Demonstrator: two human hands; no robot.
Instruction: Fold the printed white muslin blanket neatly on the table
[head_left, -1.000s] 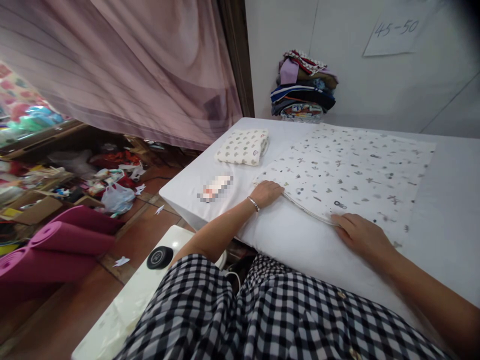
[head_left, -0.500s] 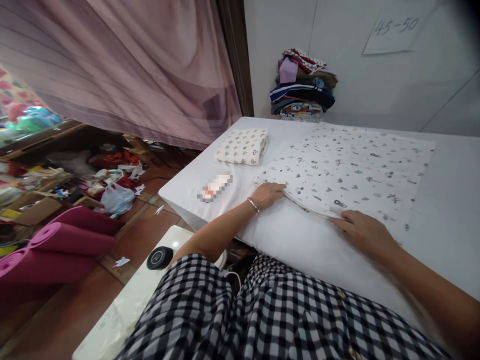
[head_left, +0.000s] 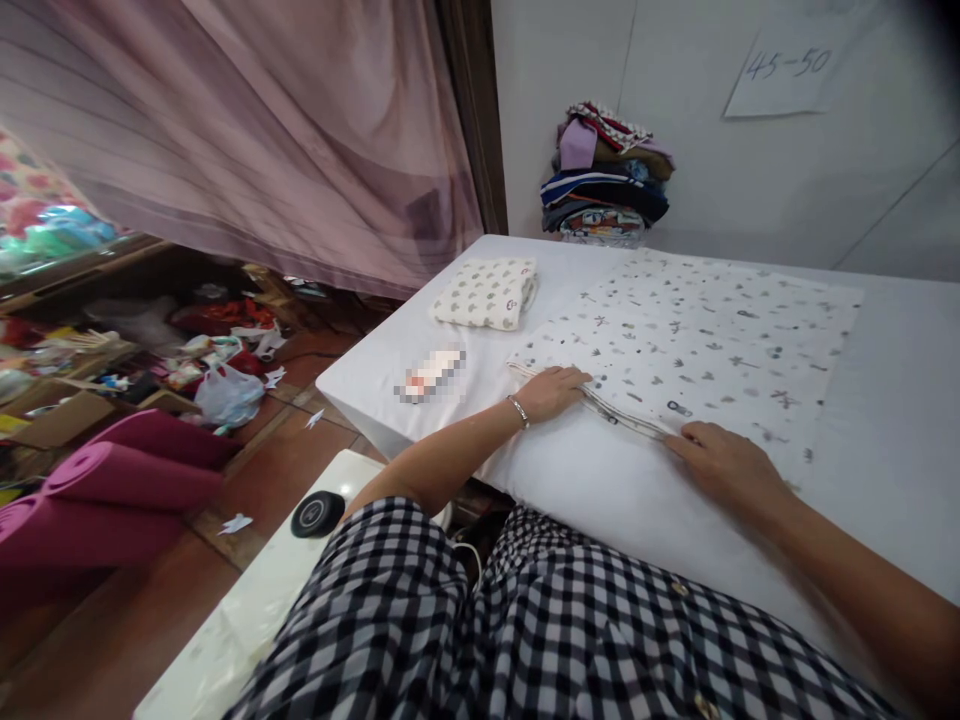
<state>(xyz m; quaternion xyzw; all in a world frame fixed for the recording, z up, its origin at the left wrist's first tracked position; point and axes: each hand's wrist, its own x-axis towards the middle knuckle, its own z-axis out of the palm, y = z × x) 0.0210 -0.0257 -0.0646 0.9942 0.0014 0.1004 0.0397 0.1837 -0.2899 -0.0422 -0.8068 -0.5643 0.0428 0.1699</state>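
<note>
A white cloth with small grey and green prints (head_left: 705, 330) lies spread on the white-covered table (head_left: 900, 400). Its near edge shows several layers. My left hand (head_left: 553, 394), with a bracelet at the wrist, pinches this edge near its left end. Farther right, my right hand (head_left: 724, 460) grips the same edge between thumb and fingers. The layered edge runs between the two hands. Behind and left of my left hand lies a folded cream cloth with a grey-green print (head_left: 484, 293).
A blurred-out flat object (head_left: 431, 376) lies on the table's left part. A clothes pile (head_left: 606, 175) stands at the back by the wall. Left of me are a white surface with a round black object (head_left: 318, 514) and pink rolls (head_left: 135, 500) on the floor.
My left hand has moved slightly right along the cloth's near edge, and more of the layered edge shows left of it. My right hand has barely moved.
</note>
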